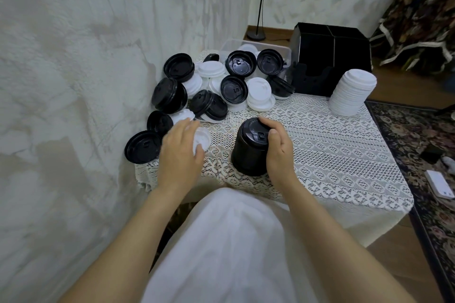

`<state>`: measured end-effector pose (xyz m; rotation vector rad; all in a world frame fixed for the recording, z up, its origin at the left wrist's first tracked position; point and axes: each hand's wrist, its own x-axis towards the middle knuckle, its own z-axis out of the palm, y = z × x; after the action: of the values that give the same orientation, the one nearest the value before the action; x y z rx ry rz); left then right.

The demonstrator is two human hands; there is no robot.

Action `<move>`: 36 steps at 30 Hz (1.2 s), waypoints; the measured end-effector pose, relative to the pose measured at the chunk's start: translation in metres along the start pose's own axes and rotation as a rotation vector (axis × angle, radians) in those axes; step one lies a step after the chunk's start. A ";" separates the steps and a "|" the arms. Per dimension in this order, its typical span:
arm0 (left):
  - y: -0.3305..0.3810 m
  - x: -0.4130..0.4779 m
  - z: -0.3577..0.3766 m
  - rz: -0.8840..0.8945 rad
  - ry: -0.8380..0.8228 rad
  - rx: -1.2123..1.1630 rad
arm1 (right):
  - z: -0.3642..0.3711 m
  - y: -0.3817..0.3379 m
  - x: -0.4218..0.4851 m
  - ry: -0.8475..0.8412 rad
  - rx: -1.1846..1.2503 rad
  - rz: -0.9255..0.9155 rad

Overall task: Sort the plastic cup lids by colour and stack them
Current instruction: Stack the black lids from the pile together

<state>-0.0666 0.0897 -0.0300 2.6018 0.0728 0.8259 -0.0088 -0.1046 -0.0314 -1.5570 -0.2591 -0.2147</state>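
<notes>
While the right hand wraps around the side of a black stack of lids standing near the table's front edge, thumb on top and fingers curled behind it, the left hand lies flat, fingers together, over one white lid beside it. Two sorted stacks show: that black one and a tall white stack at the right edge. An unsorted pile fills the table's far left corner against the wall; about eleven black lids can be counted there, some nested in pairs, and roughly eight white ones, though overlaps make the count unsure. A clear plastic box at the far edge holds a few white lids, two black ones leaning on its rim. A black holder sits at the far right corner; its contents cannot be seen.
</notes>
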 end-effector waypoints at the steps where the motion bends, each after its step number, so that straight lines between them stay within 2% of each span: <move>1: -0.005 0.000 -0.001 -0.014 0.049 0.069 | 0.000 0.000 0.000 -0.002 0.002 0.003; 4: -0.019 -0.001 -0.004 -0.156 0.086 0.195 | 0.000 0.000 -0.001 0.002 0.005 0.001; 8: -0.031 -0.003 -0.003 -0.307 0.009 0.265 | -0.001 0.001 -0.001 0.000 0.006 0.003; 13: -0.042 0.001 -0.001 -0.309 -0.030 0.204 | 0.000 0.001 -0.001 0.000 0.004 -0.001; 18: -0.047 0.004 0.003 -0.210 0.014 0.170 | -0.001 0.003 0.001 0.008 0.001 -0.006; 25: -0.034 0.006 0.010 -0.179 0.070 0.112 | 0.001 0.002 0.000 0.001 0.009 -0.003; 32: -0.009 0.019 -0.015 -0.173 0.277 -0.097 | -0.001 0.001 0.000 -0.006 0.021 0.000; 34: 0.002 0.025 -0.023 -0.248 0.318 -0.241 | 0.000 0.001 0.000 -0.005 0.024 0.002; 36: 0.013 0.031 -0.027 -0.404 0.319 -0.504 | 0.001 0.000 -0.001 -0.010 0.031 -0.002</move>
<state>-0.0569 0.0932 0.0120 1.8852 0.4098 0.9503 -0.0098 -0.1039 -0.0315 -1.5270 -0.2709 -0.2034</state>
